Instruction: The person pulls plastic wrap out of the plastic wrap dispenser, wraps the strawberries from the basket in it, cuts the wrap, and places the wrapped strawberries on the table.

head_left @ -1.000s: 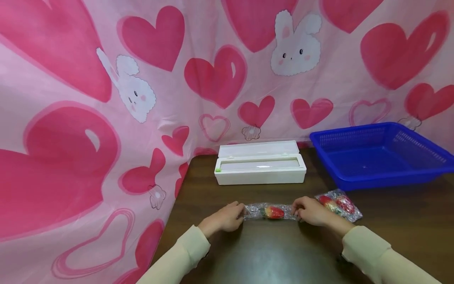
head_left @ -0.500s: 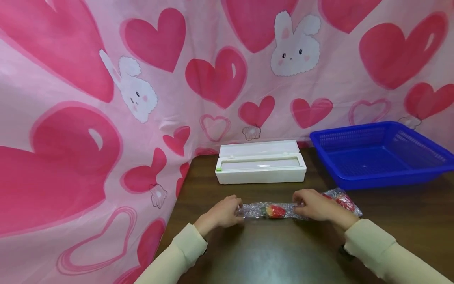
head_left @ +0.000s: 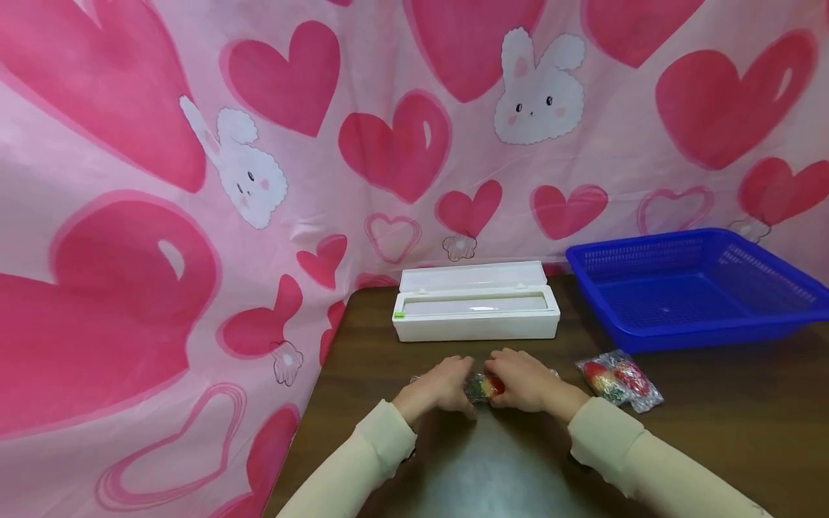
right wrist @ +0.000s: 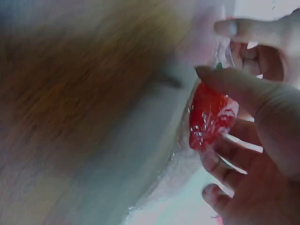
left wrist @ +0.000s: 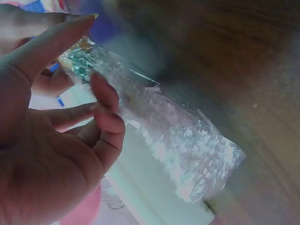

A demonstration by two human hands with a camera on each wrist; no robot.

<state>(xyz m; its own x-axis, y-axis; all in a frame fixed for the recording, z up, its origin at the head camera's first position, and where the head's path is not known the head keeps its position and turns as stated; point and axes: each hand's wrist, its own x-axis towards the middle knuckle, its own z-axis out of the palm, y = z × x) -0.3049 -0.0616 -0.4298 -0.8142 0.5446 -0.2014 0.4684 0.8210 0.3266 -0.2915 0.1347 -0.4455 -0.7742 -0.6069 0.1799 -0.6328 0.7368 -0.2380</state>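
A strawberry [head_left: 494,386], red with a yellowish part and green leaves, lies inside a strip of clear plastic wrap over the table. My left hand [head_left: 443,388] is at the green end, thumb and fingers around the wrap. In the left wrist view, crinkled wrap [left wrist: 187,154] trails past those fingers. My right hand [head_left: 524,381] grips the red end; the right wrist view has the strawberry [right wrist: 211,112] between thumb and fingers. In the head view, both hands hide most of the strip.
Behind the hands stands a long white box [head_left: 476,327], its lid [head_left: 473,275] raised. A blue plastic basket [head_left: 699,334] is at the back right. Near it lies a flat packet [head_left: 620,381] of wrapped strawberries. A pink heart-patterned cloth [head_left: 388,72] hangs behind and left.
Both hands have moved inward from the ends of the wrap to the strawberry, nearly meeting. The packet on the right, partly covered by the right hand before, now shows fully.
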